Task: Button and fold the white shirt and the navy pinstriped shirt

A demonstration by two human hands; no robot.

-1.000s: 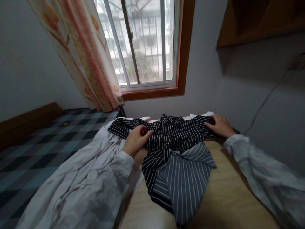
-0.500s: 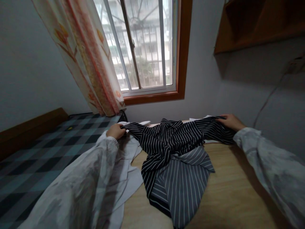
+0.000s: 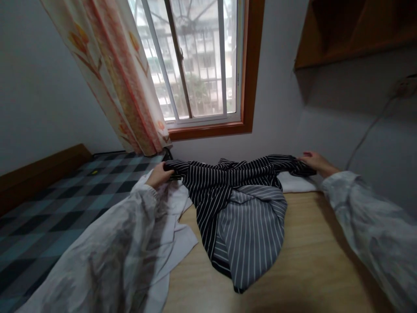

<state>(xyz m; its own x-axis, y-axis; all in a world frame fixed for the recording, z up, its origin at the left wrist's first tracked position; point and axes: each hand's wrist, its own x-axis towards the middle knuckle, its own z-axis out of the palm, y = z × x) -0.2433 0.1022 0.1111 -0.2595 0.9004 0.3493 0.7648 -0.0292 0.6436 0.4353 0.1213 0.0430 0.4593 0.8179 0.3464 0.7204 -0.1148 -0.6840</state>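
A black shirt with white stripes (image 3: 224,182) lies stretched across the far side of a light wooden table (image 3: 312,261), its grey inside (image 3: 254,230) turned up toward me. My left hand (image 3: 159,174) is closed on the shirt's left end near the table's left edge. At the shirt's right end, close to the wall, my right hand (image 3: 312,161) grips the fabric. Both my arms are in loose white sleeves.
A white cloth (image 3: 176,217) hangs over the table's left edge, and another white piece (image 3: 296,182) lies under the shirt at the right. A bed with a blue checked cover (image 3: 48,204) stands to the left. Window (image 3: 195,65), flowered curtain (image 3: 120,78), wooden shelf (image 3: 352,30) above right.
My left hand went from the shirt's middle out to its left end and took hold. Both hands pulled the shirt apart and lifted its top edge; the grey part shifted toward me.
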